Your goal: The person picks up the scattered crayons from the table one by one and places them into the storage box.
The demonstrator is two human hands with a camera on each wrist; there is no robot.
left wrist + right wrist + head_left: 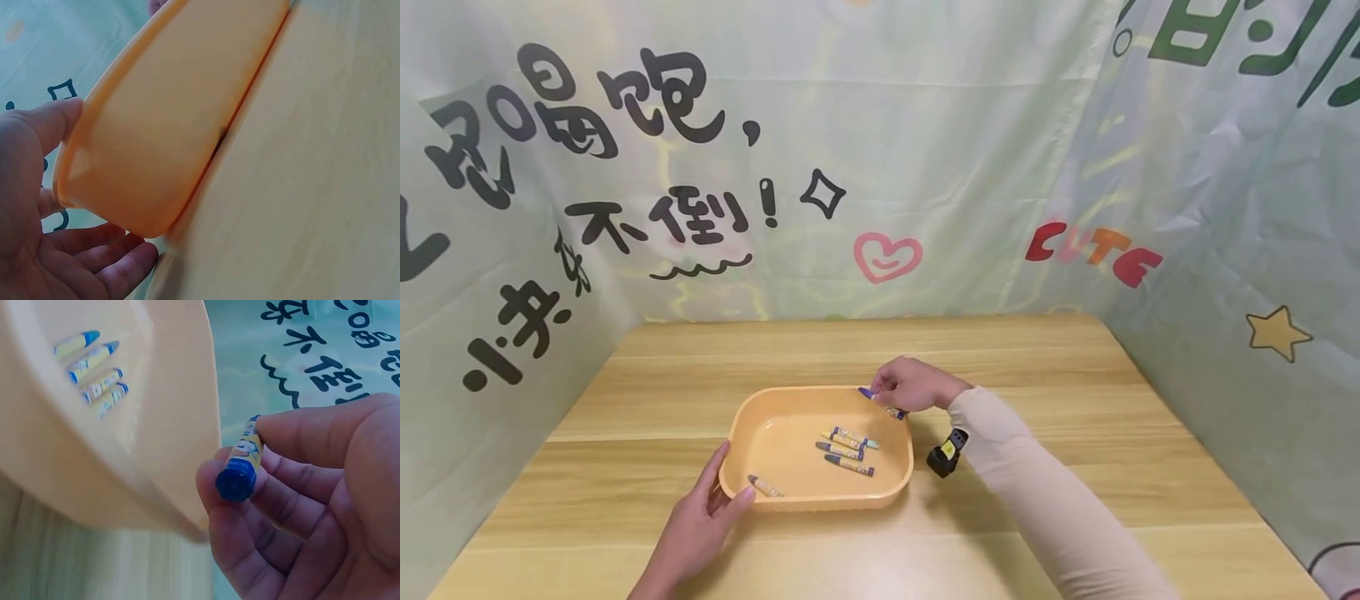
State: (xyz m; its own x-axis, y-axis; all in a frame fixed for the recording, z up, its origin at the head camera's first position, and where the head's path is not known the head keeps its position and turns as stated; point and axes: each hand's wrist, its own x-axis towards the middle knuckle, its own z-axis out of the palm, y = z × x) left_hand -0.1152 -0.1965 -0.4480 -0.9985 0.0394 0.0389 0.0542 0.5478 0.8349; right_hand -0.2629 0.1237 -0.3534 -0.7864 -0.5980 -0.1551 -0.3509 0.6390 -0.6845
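Note:
My right hand (917, 385) pinches a blue crayon (240, 465) between thumb and fingers, over the far right corner of an orange plastic tub (820, 503). Its yellow printed wrapper and blue end face the right wrist camera. At the tub's near left corner, my left hand (75, 250) grips the wall, thumb on the rim and fingers spread along the outside. Inside the tub, several wrapped crayons (848, 471) lie in a loose group right of the middle. Another crayon (765, 486) lies alone by the near left wall, partly hidden by the rim.
The tub stands on a wood-grain table (1037, 358). Pale green printed cloth (955, 183) hangs behind the table and at both sides. A black wrist camera (947, 454) is strapped at my right sleeve (1045, 492), beside the tub's right side.

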